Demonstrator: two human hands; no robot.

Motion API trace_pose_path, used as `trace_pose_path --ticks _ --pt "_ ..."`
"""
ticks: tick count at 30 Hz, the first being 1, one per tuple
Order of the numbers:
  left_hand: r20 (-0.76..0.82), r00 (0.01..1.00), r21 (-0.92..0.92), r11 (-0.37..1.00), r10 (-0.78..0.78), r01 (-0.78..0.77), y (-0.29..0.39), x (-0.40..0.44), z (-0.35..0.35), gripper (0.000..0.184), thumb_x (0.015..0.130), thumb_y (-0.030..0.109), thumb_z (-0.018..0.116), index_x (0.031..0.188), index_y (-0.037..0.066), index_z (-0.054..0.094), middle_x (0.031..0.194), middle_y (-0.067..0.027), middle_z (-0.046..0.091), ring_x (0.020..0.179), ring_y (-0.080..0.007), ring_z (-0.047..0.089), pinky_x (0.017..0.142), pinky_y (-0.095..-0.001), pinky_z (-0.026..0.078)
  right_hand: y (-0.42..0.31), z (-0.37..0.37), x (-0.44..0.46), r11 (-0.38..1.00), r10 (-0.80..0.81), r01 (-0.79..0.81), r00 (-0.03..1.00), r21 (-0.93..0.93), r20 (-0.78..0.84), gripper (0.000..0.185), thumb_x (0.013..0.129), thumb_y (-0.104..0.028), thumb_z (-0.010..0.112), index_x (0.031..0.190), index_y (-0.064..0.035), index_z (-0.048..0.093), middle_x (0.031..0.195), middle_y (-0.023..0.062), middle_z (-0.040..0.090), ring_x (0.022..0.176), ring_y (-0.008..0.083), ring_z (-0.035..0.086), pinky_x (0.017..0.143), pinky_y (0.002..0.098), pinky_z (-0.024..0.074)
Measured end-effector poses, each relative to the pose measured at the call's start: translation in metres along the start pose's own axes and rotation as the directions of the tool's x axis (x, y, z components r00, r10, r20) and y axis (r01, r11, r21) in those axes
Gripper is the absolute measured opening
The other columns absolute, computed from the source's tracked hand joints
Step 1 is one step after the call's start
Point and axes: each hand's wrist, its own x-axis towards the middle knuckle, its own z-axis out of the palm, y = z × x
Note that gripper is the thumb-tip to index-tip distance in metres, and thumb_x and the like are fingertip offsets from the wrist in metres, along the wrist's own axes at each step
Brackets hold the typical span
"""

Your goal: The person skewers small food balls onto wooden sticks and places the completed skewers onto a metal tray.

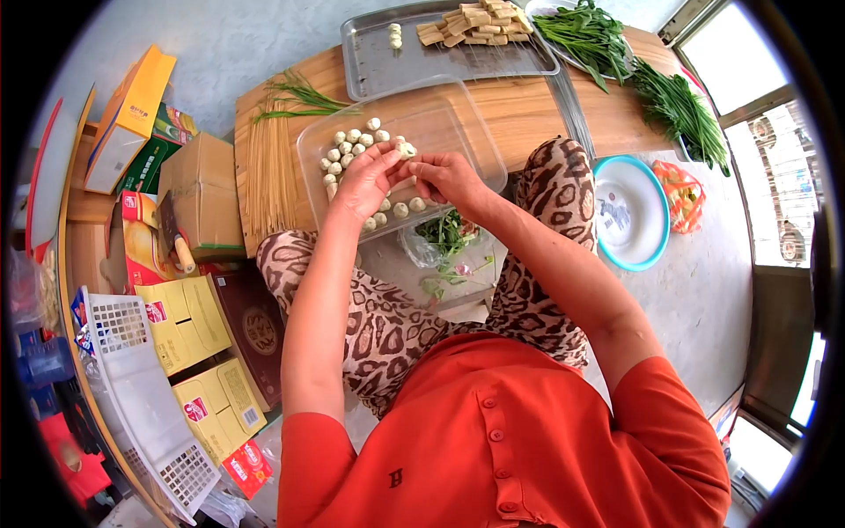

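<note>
Over a clear plastic tray point(458, 132), my left hand point(370, 179) and my right hand point(446, 180) meet, fingers bent. A pale, green-flecked ball point(406, 150) sits at the fingertips of my left hand. The fingers of my right hand are pinched close beside it; what they hold is too small to make out. Several similar balls point(353, 136) lie in the tray around my hands. To the left of the tray, many thin wooden skewers point(268, 176) lie side by side on the wooden table point(519, 114).
Behind stands a metal tray point(378, 75) with tan rolls point(480, 25) and a short ball skewer point(395, 36). Green leaves point(585, 35) lie at the right. A blue-rimmed basin point(629, 211) is on the floor; boxes point(204, 189) stand at the left.
</note>
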Motion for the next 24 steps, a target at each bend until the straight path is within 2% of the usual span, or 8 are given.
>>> trace_pose_path --ticks 6,9,11,12,15,19,23,24 --pt "-0.012 1.0 0.057 0.998 -0.015 0.015 0.003 -0.002 0.004 0.025 0.089 0.015 0.058 0.111 0.003 0.054 0.102 -0.0066 0.062 0.089 -0.0182 0.061 0.078 -0.0309 0.05 0.001 -0.004 0.001 1.0 0.009 -0.008 1.0 0.021 -0.03 0.02 0.092 -0.017 0.05 0.092 -0.0031 0.065 0.056 -0.0003 0.052 0.044 0.0051 0.039 0.041 0.0205 0.0288" --pt "-0.199 0.976 0.449 0.893 0.09 0.009 -0.004 0.005 -0.014 0.022 0.086 0.017 0.061 0.106 0.006 0.058 0.099 -0.007 0.063 0.083 -0.0191 0.062 0.073 -0.0322 0.051 0.002 -0.009 0.001 0.999 -0.001 0.004 0.997 0.038 -0.071 0.022 0.093 -0.019 0.05 0.096 -0.0029 0.064 0.057 -0.0012 0.051 0.044 0.0044 0.038 0.042 0.0196 0.0282" --pt "-0.143 0.945 0.976 0.202 0.293 0.085 -0.011 0.006 -0.027 0.02 0.08 0.017 0.064 0.099 0.009 0.062 0.096 -0.0109 0.064 0.079 -0.0242 0.062 0.067 -0.0351 0.049 0.002 -0.011 0.0 0.999 -0.016 0.02 0.997 0.05 -0.073 0.022 0.093 -0.019 0.05 0.098 -0.0026 0.064 0.057 -0.0009 0.051 0.044 0.0046 0.038 0.042 0.0197 0.0286" --pt "-0.087 0.941 0.995 -0.011 0.326 0.096 -0.011 0.0 -0.018 0.019 0.075 0.017 0.067 0.092 0.009 0.063 0.095 -0.0148 0.061 0.08 -0.0303 0.062 0.069 -0.0391 0.048 0.0 -0.011 -0.001 0.999 -0.013 0.017 0.997 0.051 -0.079 0.022 0.093 -0.019 0.05 0.101 -0.0022 0.063 0.057 -0.0005 0.052 0.044 0.0049 0.038 0.041 0.0198 0.0289" --pt "-0.008 0.957 0.922 -0.368 0.291 0.12 -0.023 -0.014 -0.012 0.015 0.076 0.016 0.066 0.088 0.008 0.063 0.093 -0.014 0.061 0.084 -0.0332 0.061 0.071 -0.0431 0.048 -0.001 -0.01 -0.004 0.996 -0.02 0.027 0.996 0.082 -0.085 0.021 0.093 -0.015 0.049 0.102 -0.002 0.062 0.058 0.0017 0.054 0.043 0.0058 0.039 0.04 0.0205 0.0294" --pt "-0.042 0.964 0.854 -0.492 0.263 0.171 -0.034 -0.008 -0.023 0.022 0.073 0.016 0.065 0.095 0.011 0.062 0.097 -0.0157 0.06 0.088 -0.0356 0.059 0.075 -0.0424 0.048 0.0 -0.01 -0.008 0.997 -0.014 0.018 0.998 0.073 -0.067 0.023 0.094 -0.017 0.048 0.106 -0.0018 0.061 0.059 0.0006 0.053 0.044 0.0054 0.039 0.041 0.02 0.0293" --pt "-0.134 0.949 0.945 -0.253 0.285 0.209 -0.026 0.003 -0.023 0.025 0.075 0.01 0.065 0.099 0.006 0.061 0.094 -0.0134 0.061 0.081 -0.0295 0.063 0.069 -0.0382 0.05 0.0 -0.013 -0.012 1.0 0.017 -0.017 1.0 0.023 0.02 0.022 0.094 -0.017 0.048 0.104 -0.0019 0.061 0.059 0.0007 0.053 0.045 0.0054 0.039 0.042 0.0198 0.0292" --pt "-0.232 0.935 0.948 0.278 0.267 0.155 -0.017 0.008 -0.024 0.025 0.077 0.007 0.062 0.102 0.003 0.059 0.093 -0.0116 0.061 0.079 -0.0252 0.063 0.067 -0.0347 0.051 -0.001 -0.013 -0.013 1.0 0.031 -0.031 0.999 -0.003 0.038 0.021 0.094 -0.017 0.048 0.102 -0.0016 0.061 0.059 0.0005 0.053 0.045 0.0052 0.039 0.042 0.0197 0.0293"
